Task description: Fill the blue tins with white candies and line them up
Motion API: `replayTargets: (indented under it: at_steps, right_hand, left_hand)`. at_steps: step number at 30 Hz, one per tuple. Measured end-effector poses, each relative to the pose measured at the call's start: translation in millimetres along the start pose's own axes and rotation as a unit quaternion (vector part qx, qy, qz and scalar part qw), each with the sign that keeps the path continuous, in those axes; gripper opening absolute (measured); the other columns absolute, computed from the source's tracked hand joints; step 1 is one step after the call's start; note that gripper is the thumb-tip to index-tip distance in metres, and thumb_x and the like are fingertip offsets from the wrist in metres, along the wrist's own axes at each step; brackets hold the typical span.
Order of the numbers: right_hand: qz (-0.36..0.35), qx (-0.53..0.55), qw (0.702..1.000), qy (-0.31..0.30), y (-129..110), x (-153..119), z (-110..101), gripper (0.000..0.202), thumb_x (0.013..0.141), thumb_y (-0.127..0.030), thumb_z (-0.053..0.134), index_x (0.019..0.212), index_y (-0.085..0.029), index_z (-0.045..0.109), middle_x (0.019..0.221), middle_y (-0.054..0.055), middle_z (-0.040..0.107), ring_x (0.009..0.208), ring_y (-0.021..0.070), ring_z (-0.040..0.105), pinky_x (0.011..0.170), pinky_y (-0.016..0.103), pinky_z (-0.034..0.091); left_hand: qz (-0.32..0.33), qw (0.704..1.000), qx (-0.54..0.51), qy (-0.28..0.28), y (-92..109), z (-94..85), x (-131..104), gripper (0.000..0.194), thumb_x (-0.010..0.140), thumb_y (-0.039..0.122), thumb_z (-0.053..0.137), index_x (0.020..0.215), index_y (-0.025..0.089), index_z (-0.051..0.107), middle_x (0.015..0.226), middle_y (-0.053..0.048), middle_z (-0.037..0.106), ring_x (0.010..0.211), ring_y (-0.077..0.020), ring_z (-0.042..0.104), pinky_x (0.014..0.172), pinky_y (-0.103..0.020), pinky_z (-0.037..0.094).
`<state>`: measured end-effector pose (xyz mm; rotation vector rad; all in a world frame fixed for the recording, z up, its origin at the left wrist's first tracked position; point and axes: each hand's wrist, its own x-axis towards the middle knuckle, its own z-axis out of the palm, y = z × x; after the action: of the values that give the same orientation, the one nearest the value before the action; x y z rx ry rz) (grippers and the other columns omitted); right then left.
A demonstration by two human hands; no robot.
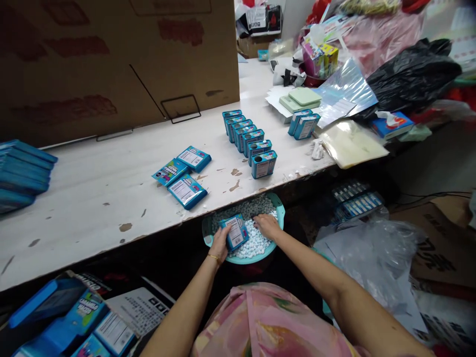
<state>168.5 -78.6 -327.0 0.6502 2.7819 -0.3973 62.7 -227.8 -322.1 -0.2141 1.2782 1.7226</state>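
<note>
My left hand [220,244] holds a blue printed pack [236,232] over a turquoise basin [279,210]. Small white pellets [253,244] fill the basin. At the basin's right side, my right hand [267,226] reaches down among the pellets; its fingertips are partly hidden, and what they may hold cannot be seen. On the white table above, several blue tins [264,164] stand upright in a slanting row. Three blue packs [187,191] lie flat to the left of that row.
A large cardboard box [119,64] stands at the table's back left. Stacked blue packs [24,173] are at the far left, with an open carton of blue packs [115,332] below. Two blue tins [306,126], papers and a black bag [409,79] lie right.
</note>
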Motion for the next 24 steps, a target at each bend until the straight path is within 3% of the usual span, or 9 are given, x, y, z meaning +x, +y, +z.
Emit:
replayTargets:
  at_steps: [4,7,11,17,24]
  right_hand:
    - [-0.008,0.124,0.992,0.011,12,-3,-6,0.031,0.081,-0.031,0.046,0.111,-0.024,0.052,0.107,0.002,0.058,0.099,0.0157,0.051,0.082,0.026,0.038]
    - [-0.012,0.182,0.983,0.024,19,-11,-24,0.034,0.08,-0.028,0.048,0.113,-0.023,0.052,0.113,0.003,0.056,0.103,0.0155,0.051,0.085,0.026,0.038]
    - [-0.052,0.179,0.982,0.039,17,-26,-63,0.034,0.078,-0.026,0.049,0.111,-0.018,0.054,0.112,0.005,0.057,0.102,0.0163,0.052,0.086,0.026,0.039]
    - [-0.113,0.084,0.99,-0.003,-5,-40,-124,0.034,0.078,-0.034,0.048,0.11,-0.024,0.055,0.108,0.002,0.06,0.1,0.0179,0.053,0.082,0.026,0.04]
    - [-0.104,-0.103,0.988,-0.043,-41,-40,-166,0.031,0.074,-0.039,0.049,0.1,-0.026,0.059,0.096,0.007,0.063,0.089,0.0232,0.057,0.069,0.03,0.042]
  left_hand:
    - [0.013,0.999,0.02,-0.032,16,-11.6,-18,0.039,0.063,0.033,0.062,0.097,0.014,0.055,0.093,-0.008,0.064,0.084,-0.021,0.061,0.08,-0.04,0.047]
    - [0.075,0.993,0.079,-0.033,28,-32.6,-31,0.045,0.061,0.035,0.064,0.099,0.014,0.053,0.095,-0.008,0.063,0.085,-0.022,0.06,0.081,-0.041,0.046]
    - [0.196,0.944,0.26,-0.057,31,-49.7,-32,0.043,0.064,0.036,0.061,0.101,0.014,0.052,0.098,-0.007,0.061,0.09,-0.0207,0.056,0.084,-0.038,0.043]
    - [0.306,0.858,0.403,-0.088,25,-30.9,-22,0.047,0.069,0.036,0.055,0.11,0.015,0.047,0.106,-0.007,0.056,0.1,-0.0189,0.051,0.092,-0.033,0.036]
    - [0.332,0.817,0.457,-0.113,26,-11.7,-24,0.044,0.071,0.033,0.052,0.11,0.014,0.046,0.109,-0.009,0.054,0.103,-0.0197,0.049,0.093,-0.034,0.034]
